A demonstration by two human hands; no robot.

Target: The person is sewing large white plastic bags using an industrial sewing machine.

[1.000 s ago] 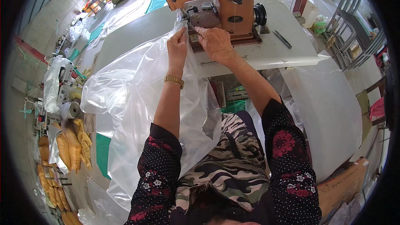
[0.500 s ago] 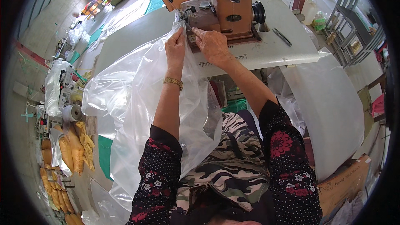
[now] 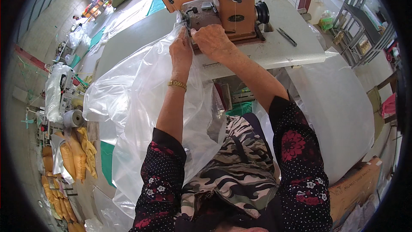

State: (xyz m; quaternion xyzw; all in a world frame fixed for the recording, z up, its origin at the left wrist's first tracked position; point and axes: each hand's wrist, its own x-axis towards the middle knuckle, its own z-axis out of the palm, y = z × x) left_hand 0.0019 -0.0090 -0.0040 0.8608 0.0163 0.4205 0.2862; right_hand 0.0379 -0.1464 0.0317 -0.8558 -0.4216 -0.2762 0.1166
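A brown sewing machine (image 3: 206, 0) stands on a pale worktable, its needle area at the machine's left end. A large clear plastic sheet (image 3: 141, 90) runs from beneath the needle down over the table's front and across my lap. Gathered at its upper edge, the plastic is pinched by my left hand (image 3: 181, 53), which wears a gold watch on the wrist. My right hand (image 3: 211, 41) is bent with its fingertips at the sheet's edge, just right of the left fingers and close to the needle. Its fingers are curled; what they pinch is hidden.
Dark thread snips (image 3: 286, 37) lie on the worktable (image 3: 300, 53) to the machine's right. Another translucent sheet (image 3: 339, 111) hangs off the right side, above a cardboard box (image 3: 354, 184). A grey metal chair (image 3: 365, 25) stands at far right. Yellow bundles (image 3: 73, 154) lie at left.
My right hand has drawn in to the left, its extended index finger now curled near the needle. My left hand has slid slightly up its edge. The view has shifted a little.
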